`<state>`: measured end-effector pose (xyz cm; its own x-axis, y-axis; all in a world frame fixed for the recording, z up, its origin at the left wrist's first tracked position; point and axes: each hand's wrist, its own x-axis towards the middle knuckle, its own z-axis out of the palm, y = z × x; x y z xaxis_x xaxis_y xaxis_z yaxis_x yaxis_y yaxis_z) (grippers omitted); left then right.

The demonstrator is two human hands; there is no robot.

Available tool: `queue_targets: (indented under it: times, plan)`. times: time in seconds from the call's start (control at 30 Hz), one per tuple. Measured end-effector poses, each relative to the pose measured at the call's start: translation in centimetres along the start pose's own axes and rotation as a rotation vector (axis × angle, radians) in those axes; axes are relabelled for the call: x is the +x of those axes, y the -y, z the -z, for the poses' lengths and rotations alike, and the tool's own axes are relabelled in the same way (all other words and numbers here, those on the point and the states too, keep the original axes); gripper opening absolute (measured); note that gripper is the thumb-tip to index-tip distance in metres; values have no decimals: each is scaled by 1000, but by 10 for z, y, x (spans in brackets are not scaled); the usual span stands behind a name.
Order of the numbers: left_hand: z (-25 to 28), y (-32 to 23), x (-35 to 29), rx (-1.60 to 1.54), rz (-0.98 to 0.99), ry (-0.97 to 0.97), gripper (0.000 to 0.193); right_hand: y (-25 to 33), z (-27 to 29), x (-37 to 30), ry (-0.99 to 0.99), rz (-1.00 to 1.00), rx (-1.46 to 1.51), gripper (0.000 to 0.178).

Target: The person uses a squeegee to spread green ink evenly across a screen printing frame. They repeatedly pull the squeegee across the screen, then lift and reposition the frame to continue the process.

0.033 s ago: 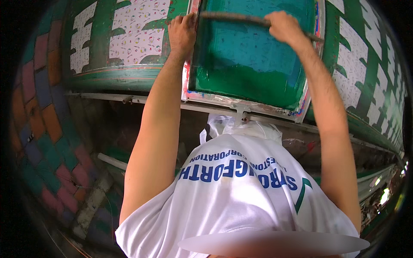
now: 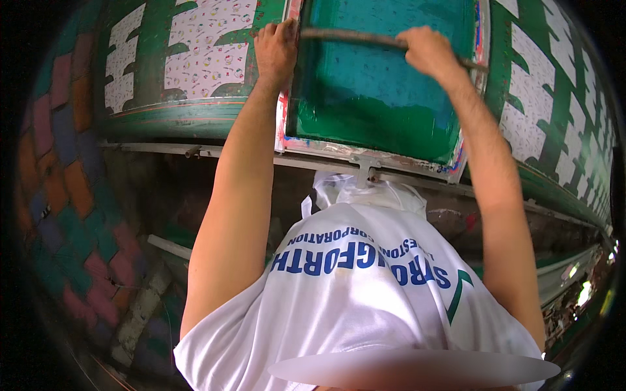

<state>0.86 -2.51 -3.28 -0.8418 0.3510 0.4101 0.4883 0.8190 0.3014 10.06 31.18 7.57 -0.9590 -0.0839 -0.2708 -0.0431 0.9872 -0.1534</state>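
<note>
A silk-screen frame (image 2: 326,146) with paint-smeared edges lies on the green table in front of me. Its mesh (image 2: 378,127) looks teal at the far part and darker green near me. My right hand (image 2: 429,53) is closed around a long, thin squeegee (image 2: 352,36) that lies crosswise over the mesh, its right end tilted nearer to me. At the frame's left rail my left hand (image 2: 275,53) is closed, fingers curled over the edge next to the squeegee's left end. The fingertips are partly hidden.
White printed cut fabric pieces (image 2: 207,52) lie flat on the green table (image 2: 176,120) to the left. More such pieces (image 2: 529,98) lie to the right. A metal rail (image 2: 169,149) runs along the near table edge. Coloured paving (image 2: 65,137) covers the floor at left.
My right hand and the squeegee have come slightly nearer to me across the mesh. My left hand stays at the frame's left rail.
</note>
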Motion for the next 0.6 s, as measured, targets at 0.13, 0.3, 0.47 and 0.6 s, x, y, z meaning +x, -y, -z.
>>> queue_targets:
  times: [0.13, 0.3, 0.47, 0.6]
  plan:
    - [-6, 2, -2, -17, 11, -25, 30, 58, -27, -96, 37, -71, 92, 40]
    - [-16, 8, 4, -41, -16, -42, 30, 106, -60, -166, -150, -85, 90, 33]
    - [-20, 10, 6, -77, -28, -53, 38, 108, -61, -174, -164, -90, 100, 38]
    - [-16, 9, 5, -62, -3, 17, 46, 105, -52, -176, -77, -148, 198, 45]
